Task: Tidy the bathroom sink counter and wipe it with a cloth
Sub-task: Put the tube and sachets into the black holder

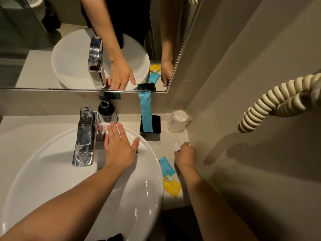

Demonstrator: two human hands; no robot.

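My left hand [119, 145] lies flat, fingers spread, on the back rim of the white basin [142, 192], just right of the chrome tap [85, 136]. My right hand [185, 154] is closed on a small clear-wrapped white item [176, 145] on the pale counter [173, 136] by the right wall. A blue sachet [166, 166] and a yellow sachet [172, 186] lie on the counter beside the basin. A black holder [154, 127] carries a tall blue packet [145, 112]. No cloth is in view.
A dark pump bottle [106, 110] stands behind the tap. A plastic-wrapped cup [178, 120] sits in the back right corner. The mirror [69, 49] hangs above the counter. A coiled cream cord [278, 101] hangs from the right wall.
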